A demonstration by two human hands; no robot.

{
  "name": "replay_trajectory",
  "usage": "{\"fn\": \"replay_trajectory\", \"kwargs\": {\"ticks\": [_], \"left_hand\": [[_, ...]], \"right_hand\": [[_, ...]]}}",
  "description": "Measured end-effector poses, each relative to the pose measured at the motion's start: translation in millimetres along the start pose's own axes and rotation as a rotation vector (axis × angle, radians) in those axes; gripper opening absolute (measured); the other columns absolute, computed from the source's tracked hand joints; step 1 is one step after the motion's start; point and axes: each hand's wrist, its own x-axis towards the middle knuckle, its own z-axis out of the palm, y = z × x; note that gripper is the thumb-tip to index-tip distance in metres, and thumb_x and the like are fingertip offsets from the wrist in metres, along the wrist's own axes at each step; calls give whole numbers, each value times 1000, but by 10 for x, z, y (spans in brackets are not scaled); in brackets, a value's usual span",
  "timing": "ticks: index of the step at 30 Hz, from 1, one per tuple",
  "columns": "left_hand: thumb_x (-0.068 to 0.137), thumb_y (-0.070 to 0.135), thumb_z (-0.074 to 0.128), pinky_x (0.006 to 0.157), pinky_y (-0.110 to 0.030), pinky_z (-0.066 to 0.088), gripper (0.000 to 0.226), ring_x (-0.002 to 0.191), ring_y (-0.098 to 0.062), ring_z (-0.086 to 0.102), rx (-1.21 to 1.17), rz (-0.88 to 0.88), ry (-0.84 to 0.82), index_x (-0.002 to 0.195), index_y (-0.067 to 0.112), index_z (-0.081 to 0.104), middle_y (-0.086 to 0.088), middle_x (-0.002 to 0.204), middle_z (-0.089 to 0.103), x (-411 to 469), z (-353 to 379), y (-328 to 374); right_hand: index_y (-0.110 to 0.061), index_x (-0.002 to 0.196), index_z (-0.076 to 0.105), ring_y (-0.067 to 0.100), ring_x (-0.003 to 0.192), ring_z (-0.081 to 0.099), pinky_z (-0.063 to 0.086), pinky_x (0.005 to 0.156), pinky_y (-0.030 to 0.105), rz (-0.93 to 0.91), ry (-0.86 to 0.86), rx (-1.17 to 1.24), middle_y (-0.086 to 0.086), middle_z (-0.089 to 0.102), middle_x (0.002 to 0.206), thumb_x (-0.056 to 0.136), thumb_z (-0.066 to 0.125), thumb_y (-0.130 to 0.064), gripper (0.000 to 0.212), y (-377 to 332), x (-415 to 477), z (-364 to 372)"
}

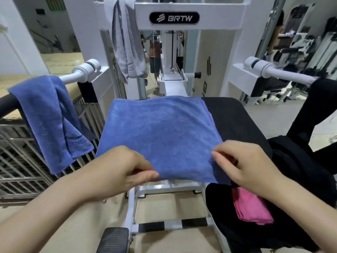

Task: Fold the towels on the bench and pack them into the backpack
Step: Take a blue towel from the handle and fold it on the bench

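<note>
The blue towel lies folded into a layered rectangle on the black worktop, its far edge well beyond the fingers and its near edge hanging just past the pad's front. The left hand pinches that near edge between thumb and curled forefinger. The right hand has its fingers curled over the right-hand edge close to the near corner, though its thumb is hidden. Gripping both ends of one edge looks like the way to keep the layers together, either to make another fold away from the body or to lift the stack whole. Directly below and to the right of the right hand's fingers the black backpack gapes open with a pink towel already inside, set close so the carry is short. Well to the left of the left hand's fingers a second blue towel is draped unfolded over the machine's side arm. Far beyond both hands a grey towel hangs from the machine frame. Both appear to await folding.
</note>
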Motion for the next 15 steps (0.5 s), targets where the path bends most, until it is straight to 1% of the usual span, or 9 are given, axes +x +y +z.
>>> {"fn": "replay_trajectory", "kwargs": {"ticks": [1, 3, 5, 6, 8, 10, 12, 14, 15], "left_hand": [[89, 57, 43, 71, -22, 47, 38, 76, -3, 61, -61, -21, 93, 91, 30, 71, 18, 81, 69, 137, -87, 22], [93, 35, 58, 73, -16, 45, 19, 80, -3, 60, -122, -69, 289, 93, 25, 74, 18, 83, 71, 531, -223, 9], [93, 23, 60, 69, -14, 40, 15, 79, -4, 58, -118, -127, 361, 95, 20, 75, 12, 85, 70, 1029, -304, -32], [93, 22, 60, 69, -16, 37, 16, 77, -4, 57, -91, -156, 368, 96, 20, 75, 9, 86, 70, 1293, -313, -71], [94, 24, 57, 74, -22, 39, 18, 84, -11, 59, -37, -193, 370, 99, 21, 74, 4, 93, 71, 1777, -305, -139], [94, 23, 53, 80, -30, 47, 21, 94, -21, 62, 30, -214, 349, 102, 21, 73, -1, 101, 72, 2152, -249, -207], [94, 24, 52, 82, -39, 51, 23, 98, -27, 61, 83, -232, 305, 104, 21, 72, -5, 104, 71, 2404, -172, -273], [94, 26, 53, 80, -39, 51, 22, 97, -27, 61, 92, -249, 274, 104, 21, 72, -4, 103, 70, 2559, -126, -333], [93, 27, 55, 78, -35, 50, 20, 94, -24, 61, 74, -258, 275, 103, 22, 72, -2, 101, 70, 2610, -115, -369]], "right_hand": [[-21, 80, 69, 8, 66, 61, 50, 66, 31, 93, 27, 41, -9, 66, 72, 90, 56, -29, 18, 57, 172, -20], [-22, 81, 71, 8, 73, 63, 49, 73, 29, 251, 37, 91, -10, 70, 75, 88, 61, -20, 12, 259, 570, -26], [-21, 84, 74, 14, 85, 65, 50, 80, 32, 365, -7, 82, -7, 73, 85, 86, 59, -17, 15, 507, 965, 18], [-20, 86, 75, 18, 89, 65, 50, 83, 33, 416, -36, 67, -4, 74, 90, 86, 58, -16, 17, 632, 1142, 60], [-17, 91, 76, 24, 95, 64, 51, 84, 35, 494, -104, 27, 1, 74, 97, 86, 56, -17, 20, 853, 1450, 168], [-16, 96, 75, 28, 98, 64, 52, 84, 36, 502, -152, -23, 4, 73, 102, 86, 56, -18, 21, 1007, 1695, 274], [-16, 98, 74, 28, 98, 64, 52, 84, 35, 467, -202, -45, 5, 72, 102, 86, 58, -20, 21, 1110, 1903, 313], [-16, 101, 74, 23, 94, 63, 49, 81, 28, 436, -302, -18, 3, 70, 97, 85, 62, -20, 21, 1186, 2070, 280], [-16, 101, 74, 20, 90, 62, 47, 79, 26, 431, -353, 16, 2, 70, 94, 84, 64, -19, 20, 1222, 2132, 254]]}}
